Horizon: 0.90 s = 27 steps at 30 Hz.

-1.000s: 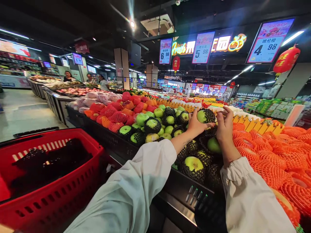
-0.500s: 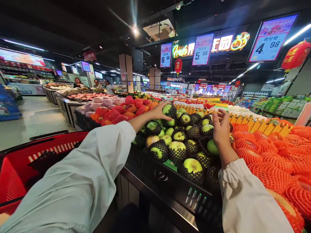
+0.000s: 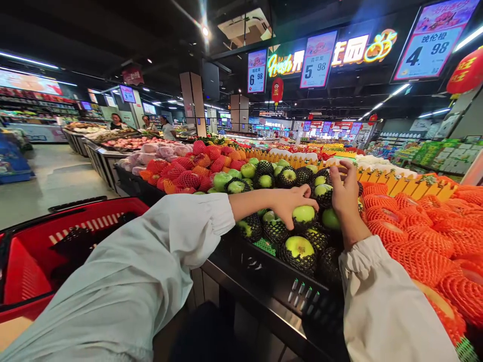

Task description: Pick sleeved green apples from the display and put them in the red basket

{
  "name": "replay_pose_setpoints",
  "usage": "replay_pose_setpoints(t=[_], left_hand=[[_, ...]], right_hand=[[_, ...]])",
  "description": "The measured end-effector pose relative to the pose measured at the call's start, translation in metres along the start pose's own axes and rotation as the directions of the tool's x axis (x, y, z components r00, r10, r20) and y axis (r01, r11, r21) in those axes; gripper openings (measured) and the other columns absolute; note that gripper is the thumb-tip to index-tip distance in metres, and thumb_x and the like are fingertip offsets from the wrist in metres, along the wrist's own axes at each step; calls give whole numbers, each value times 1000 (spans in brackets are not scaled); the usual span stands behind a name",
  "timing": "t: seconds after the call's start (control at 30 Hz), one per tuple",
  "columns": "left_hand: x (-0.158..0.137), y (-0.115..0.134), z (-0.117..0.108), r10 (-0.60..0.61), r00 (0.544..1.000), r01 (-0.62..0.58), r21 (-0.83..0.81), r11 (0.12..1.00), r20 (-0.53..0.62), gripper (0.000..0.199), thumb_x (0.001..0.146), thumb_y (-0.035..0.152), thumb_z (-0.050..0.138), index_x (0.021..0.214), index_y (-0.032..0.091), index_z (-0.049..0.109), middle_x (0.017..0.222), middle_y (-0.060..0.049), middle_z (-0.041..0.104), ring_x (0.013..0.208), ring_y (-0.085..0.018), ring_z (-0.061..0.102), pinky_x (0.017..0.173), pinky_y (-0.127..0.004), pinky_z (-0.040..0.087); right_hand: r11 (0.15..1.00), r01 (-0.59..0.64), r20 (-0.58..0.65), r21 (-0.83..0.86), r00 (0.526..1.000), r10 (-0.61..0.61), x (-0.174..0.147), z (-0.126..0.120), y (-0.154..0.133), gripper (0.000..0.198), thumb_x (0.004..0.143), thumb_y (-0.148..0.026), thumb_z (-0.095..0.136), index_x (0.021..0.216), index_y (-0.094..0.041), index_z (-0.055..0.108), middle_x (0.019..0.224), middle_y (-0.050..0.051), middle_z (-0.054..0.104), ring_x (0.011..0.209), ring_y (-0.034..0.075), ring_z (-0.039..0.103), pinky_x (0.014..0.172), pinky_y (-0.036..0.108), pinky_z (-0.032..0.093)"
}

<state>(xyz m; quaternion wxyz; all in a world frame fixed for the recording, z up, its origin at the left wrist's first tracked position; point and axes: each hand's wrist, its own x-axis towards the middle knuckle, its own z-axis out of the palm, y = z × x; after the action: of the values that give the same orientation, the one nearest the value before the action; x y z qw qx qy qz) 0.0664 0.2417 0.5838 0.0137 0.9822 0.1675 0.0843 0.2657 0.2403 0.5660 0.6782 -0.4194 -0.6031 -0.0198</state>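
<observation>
My left hand (image 3: 289, 202) reaches over the black display crate (image 3: 241, 259), its fingers closed around a green apple (image 3: 304, 214) in a black foam net. That apple is just above the others at the front of the pile. My right hand (image 3: 344, 193) is raised at the right side of the pile, its fingers apart and slightly curled, with nothing seen in it. A green apple (image 3: 330, 219) sits close beside its wrist. Many apples wear black foam nets, such as the yellow-green one (image 3: 299, 247) at the crate's front edge.
Fruit in orange foam nets (image 3: 422, 251) is heaped at the right, and red-netted fruit (image 3: 188, 171) to the left. A red shopping basket (image 3: 26, 261) with something dark inside stands at my left. Behind the apples runs a yellow picket divider (image 3: 403, 183). Several people are far back left.
My left hand has moved right and toward me with the apple, from the back left of the pile to its front. My right hand has stayed nearly in place.
</observation>
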Motion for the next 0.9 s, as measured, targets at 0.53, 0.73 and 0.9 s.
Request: replay_pose_setpoints(t=[0.53, 0.73, 0.9], left_hand=[[-13, 3, 19, -36, 997, -1, -442, 897, -75, 124, 37, 31, 95, 148, 18, 41, 146, -18, 52, 140, -36, 46, 118, -43, 35], [-98, 6, -16, -204, 950, 77, -455, 887, -238, 96, 58, 34, 90, 144, 26, 49, 156, -10, 43, 147, -30, 38, 122, -41, 30], [-221, -19, -55, -600, 693, 501, -332, 799, -399, 77, 72, 38, 79, 143, 27, 49, 152, -9, 46, 144, -30, 41, 118, -44, 34]], right_hand=[[1000, 15, 44, -10, 999, -15, 1, 1, 0, 67, 82, -76, 58, 118, -20, 57, 108, 12, 65, 84, 25, 64, 83, 46, 51], [1000, -7, 65, 23, 998, 5, 2, 3, 0, 65, 77, -77, 63, 111, -21, 61, 104, 13, 67, 82, 25, 62, 79, 45, 49], [1000, -19, 89, -7, 996, 19, 7, -2, 5, 73, 70, -85, 64, 109, -23, 65, 106, 18, 69, 85, 29, 65, 76, 49, 48]])
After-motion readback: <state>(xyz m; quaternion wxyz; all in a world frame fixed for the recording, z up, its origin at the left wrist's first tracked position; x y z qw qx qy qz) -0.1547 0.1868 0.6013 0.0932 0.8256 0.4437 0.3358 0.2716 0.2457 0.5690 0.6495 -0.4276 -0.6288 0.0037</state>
